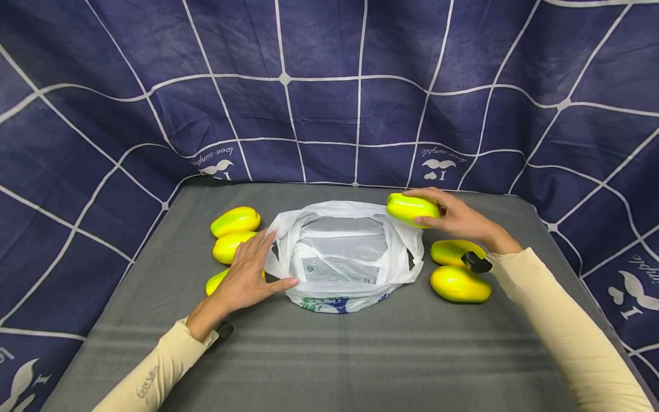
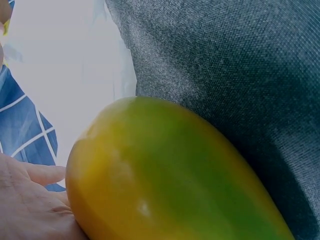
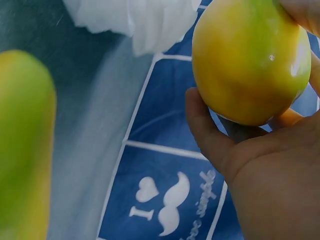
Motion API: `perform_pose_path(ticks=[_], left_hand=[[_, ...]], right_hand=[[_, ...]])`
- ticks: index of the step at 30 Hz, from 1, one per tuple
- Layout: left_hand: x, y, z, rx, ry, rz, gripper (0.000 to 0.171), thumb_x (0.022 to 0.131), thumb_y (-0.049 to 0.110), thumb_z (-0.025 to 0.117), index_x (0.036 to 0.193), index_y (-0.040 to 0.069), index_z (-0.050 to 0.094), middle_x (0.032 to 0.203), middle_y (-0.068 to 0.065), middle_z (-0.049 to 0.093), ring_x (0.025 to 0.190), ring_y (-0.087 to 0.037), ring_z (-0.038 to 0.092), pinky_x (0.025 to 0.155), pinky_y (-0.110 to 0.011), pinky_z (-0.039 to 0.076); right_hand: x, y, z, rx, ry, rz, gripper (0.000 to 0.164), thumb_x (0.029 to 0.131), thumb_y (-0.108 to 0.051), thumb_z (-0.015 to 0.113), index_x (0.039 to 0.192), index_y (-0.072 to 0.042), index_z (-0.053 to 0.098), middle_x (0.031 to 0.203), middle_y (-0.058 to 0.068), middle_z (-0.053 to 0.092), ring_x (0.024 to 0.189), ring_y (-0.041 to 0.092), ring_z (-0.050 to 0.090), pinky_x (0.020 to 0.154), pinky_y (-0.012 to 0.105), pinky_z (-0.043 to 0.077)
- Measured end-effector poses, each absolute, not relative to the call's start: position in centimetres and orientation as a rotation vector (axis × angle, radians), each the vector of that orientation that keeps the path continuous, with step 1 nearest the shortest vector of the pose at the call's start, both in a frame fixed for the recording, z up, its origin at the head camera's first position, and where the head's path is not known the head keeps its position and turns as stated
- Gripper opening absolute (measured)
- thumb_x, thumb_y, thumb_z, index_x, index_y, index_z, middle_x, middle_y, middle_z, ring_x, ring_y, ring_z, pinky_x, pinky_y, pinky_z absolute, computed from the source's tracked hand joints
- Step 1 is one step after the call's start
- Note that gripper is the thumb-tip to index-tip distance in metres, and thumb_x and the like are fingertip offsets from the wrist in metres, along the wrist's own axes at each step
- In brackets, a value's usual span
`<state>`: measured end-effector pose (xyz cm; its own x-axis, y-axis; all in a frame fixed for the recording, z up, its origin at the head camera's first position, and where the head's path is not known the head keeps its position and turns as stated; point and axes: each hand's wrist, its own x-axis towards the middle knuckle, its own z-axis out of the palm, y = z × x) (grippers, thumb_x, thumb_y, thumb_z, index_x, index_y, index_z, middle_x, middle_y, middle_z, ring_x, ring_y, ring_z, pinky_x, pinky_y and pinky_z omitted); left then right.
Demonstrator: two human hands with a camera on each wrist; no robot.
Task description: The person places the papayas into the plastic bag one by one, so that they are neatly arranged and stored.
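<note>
My right hand (image 1: 458,214) grips a glossy yellow-green papaya (image 1: 412,209), raised at the far right rim of a white plastic bag (image 1: 340,290). Fingers and thumb hold it from opposite sides in the right wrist view. The bag stands mid-table with its mouth spread wide and its handles at the sides. At its left side, my left hand (image 1: 247,274) has its fingers extended and fingertips right at the rim. Under and beside that hand lie three more papayas, the nearest one (image 1: 217,281) partly hidden; it looms large in the left wrist view.
Two papayas (image 1: 460,284) lie on the grey table cloth (image 1: 340,355) to the right of the bag, below my right wrist. Behind and on both sides hangs a blue curtain (image 1: 329,109) with white grid lines.
</note>
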<state>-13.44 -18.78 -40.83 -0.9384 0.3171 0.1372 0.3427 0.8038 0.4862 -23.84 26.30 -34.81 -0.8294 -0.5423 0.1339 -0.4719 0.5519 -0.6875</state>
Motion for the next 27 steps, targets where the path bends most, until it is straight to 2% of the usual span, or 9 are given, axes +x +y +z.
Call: perform_pose_path(ticks=[4,7,11,14,19,27], left_hand=[[-13.5,-18.7,-40.8,-0.547,-2.929,-0.805,0.11,0.08,0.057,0.077,0.158,0.002,0.024,0.162,-0.024,0.023,0.15,-0.043,0.021,0.118,-0.068,0.011],[-13.5,-18.7,-40.8,-0.551,-2.926,-0.809,0.11,0.08,0.057,0.077,0.158,0.002,0.024,0.162,-0.024,0.023,0.15,-0.043,0.021,0.117,-0.069,0.012],[-13.4,-18.8,-40.8,-0.548,-2.926,-0.802,0.109,0.08,0.057,0.077,0.158,0.002,0.024,0.162,-0.025,0.023,0.15,-0.043,0.021,0.117,-0.068,0.012],[-13.4,-18.7,-40.8,-0.549,-2.922,-0.797,0.109,0.08,0.057,0.078,0.158,0.002,0.024,0.162,-0.025,0.024,0.15,-0.043,0.021,0.117,-0.068,0.012],[-13.4,-18.7,-40.8,-0.552,-2.918,-0.788,0.109,0.08,0.056,0.078,0.157,0.002,0.025,0.161,-0.025,0.025,0.149,-0.043,0.022,0.117,-0.068,0.013],[-13.4,-18.6,-40.8,-0.564,-2.903,-0.775,0.109,0.079,0.055,0.079,0.157,0.0,0.026,0.16,-0.025,0.027,0.149,-0.043,0.024,0.117,-0.068,0.014]], right_hand=[[-23.8,25.1,-34.4,-0.945,2.664,-1.129,0.058,0.094,-0.013,0.071,0.147,-0.024,0.05,0.14,0.004,0.052,0.112,0.017,0.049,0.092,0.024,0.043],[-23.8,24.1,-34.2,-1.025,2.657,-1.106,0.058,0.093,-0.012,0.072,0.147,-0.022,0.051,0.141,0.006,0.052,0.114,0.019,0.049,0.092,0.032,0.044],[-23.9,22.8,-34.1,-1.117,2.642,-1.088,0.059,0.092,-0.013,0.073,0.146,-0.021,0.052,0.145,0.006,0.05,0.123,0.023,0.048,0.098,0.046,0.041],[-23.7,21.7,-33.9,-1.171,2.646,-1.055,0.058,0.092,-0.016,0.074,0.146,-0.022,0.053,0.148,0.005,0.05,0.131,0.026,0.044,0.103,0.05,0.037],[-23.6,20.2,-33.8,-1.258,2.644,-0.981,0.056,0.092,-0.02,0.073,0.145,-0.021,0.054,0.148,0.005,0.051,0.136,0.029,0.042,0.106,0.053,0.034],[-23.1,17.7,-33.8,-1.298,2.568,-0.948,0.058,0.093,-0.026,0.073,0.146,-0.022,0.051,0.148,0.004,0.05,0.133,0.025,0.044,0.105,0.049,0.036]])
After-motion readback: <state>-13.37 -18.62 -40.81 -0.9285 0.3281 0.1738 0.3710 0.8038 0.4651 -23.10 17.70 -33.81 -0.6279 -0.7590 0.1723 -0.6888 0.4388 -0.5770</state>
